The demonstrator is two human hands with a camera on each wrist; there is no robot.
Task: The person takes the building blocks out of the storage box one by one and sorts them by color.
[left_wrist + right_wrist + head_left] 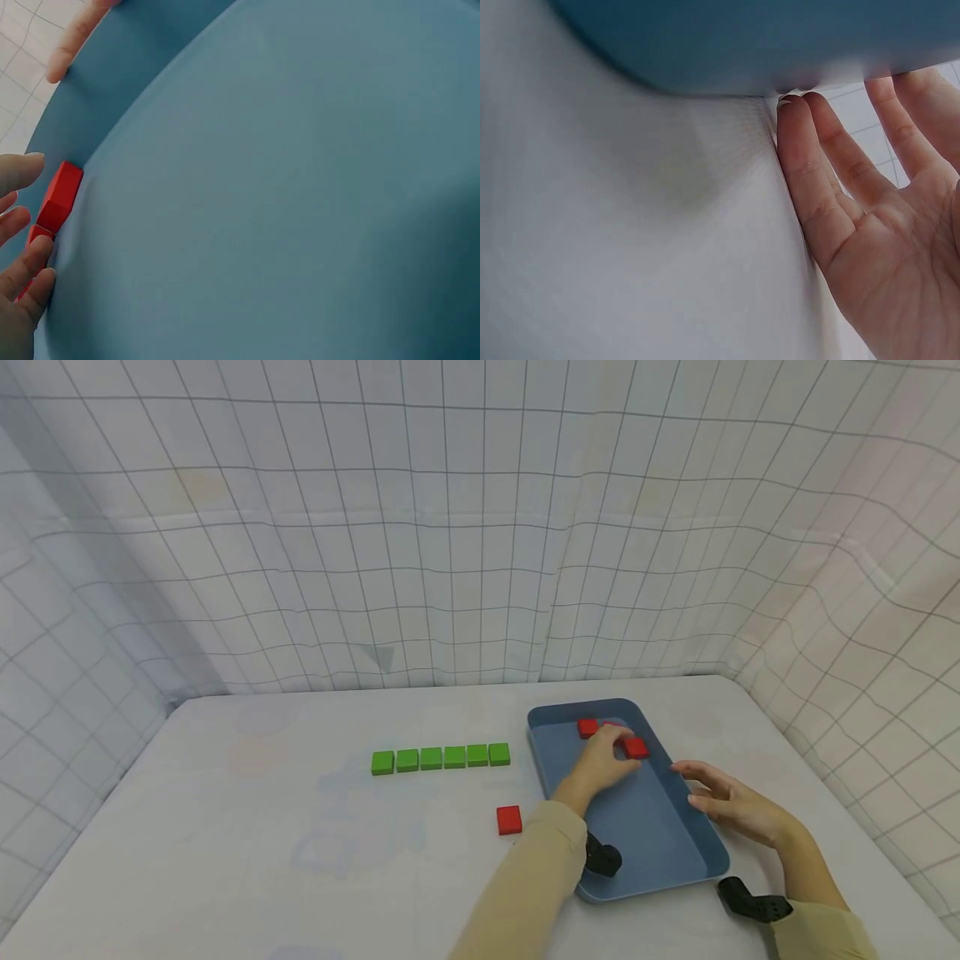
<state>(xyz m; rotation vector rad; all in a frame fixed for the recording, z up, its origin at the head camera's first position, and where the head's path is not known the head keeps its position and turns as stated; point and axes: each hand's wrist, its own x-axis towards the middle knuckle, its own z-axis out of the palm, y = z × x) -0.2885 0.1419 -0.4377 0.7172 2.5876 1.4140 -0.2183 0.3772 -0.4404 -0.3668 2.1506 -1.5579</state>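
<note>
My left hand [602, 760] reaches into the blue tray [645, 852], over red blocks near its far end. Its thumb and fingers stand apart. One red block [636, 747] lies just right of the fingers, another red block [587, 727] lies to their left, and a third is partly hidden behind the hand. In the left wrist view the fingertips [41, 251] are at the row of red blocks [60, 196] along the tray wall. My right hand [738, 810] is at the tray's right side, fingers extended to the rim; in the right wrist view its fingertips [793, 109] meet the tray's underside edge.
A row of several green blocks [431, 758] lies on the white table [247, 827], left of the tray. A single red block [508, 820] sits between that row and the left sleeve. Checked white cloth [450, 527] hangs behind and at the sides.
</note>
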